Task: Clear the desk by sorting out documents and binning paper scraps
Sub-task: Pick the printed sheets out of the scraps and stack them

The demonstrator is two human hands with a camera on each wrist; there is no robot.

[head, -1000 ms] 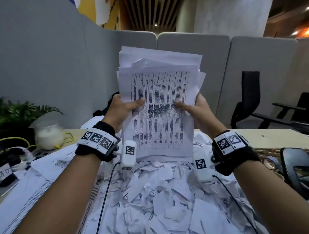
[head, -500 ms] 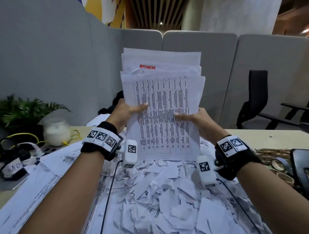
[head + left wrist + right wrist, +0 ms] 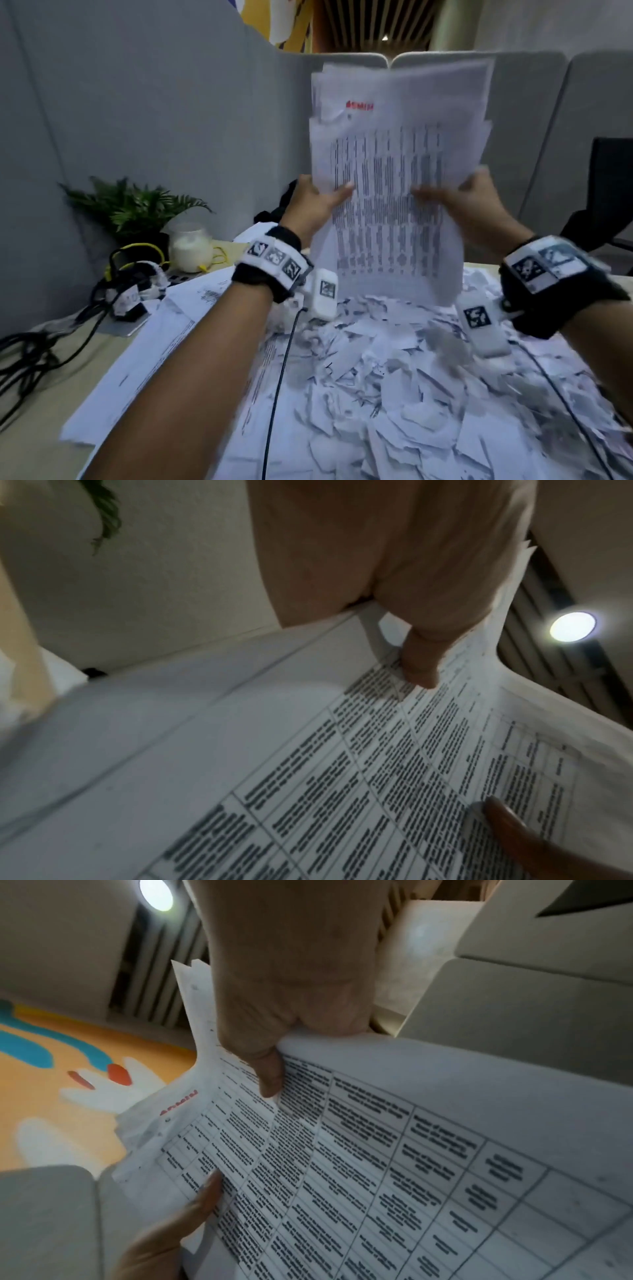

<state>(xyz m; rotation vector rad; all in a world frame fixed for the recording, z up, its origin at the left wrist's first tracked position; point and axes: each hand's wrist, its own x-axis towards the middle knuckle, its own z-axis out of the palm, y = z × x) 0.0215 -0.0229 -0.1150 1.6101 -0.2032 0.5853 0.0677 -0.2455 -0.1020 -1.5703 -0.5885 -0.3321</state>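
I hold the stack of documents [image 3: 394,192] upright in the air above the far middle of the desk [image 3: 44,387], its printed table facing me and its long axis vertical. The lower edge hangs just over the paper scraps [image 3: 376,383] (whether it touches them I cannot tell through the blur). The top sheets stand uneven, one with a red heading showing above the front page.

My left hand [image 3: 310,209] grips the stack's left edge, thumb [image 3: 419,664] pressed on the front sheet and fingers curled behind. My right hand [image 3: 476,205] grips the right edge the same way, thumb [image 3: 268,1074] on the print. Both grips sit at about mid-height, so half the stack rises above the hands and half hangs below; neither hand is nearer than the other.

I judge the step to be squaring the sheets, which calls for a drop straight down along the long axis.

Outward: loose flat sheets [image 3: 164,342] lie on the desk to the left, then a white jar [image 3: 190,248], a yellow cable [image 3: 137,248], black cables [image 3: 41,346] and a plant [image 3: 133,209] against the grey partition [image 3: 137,120].
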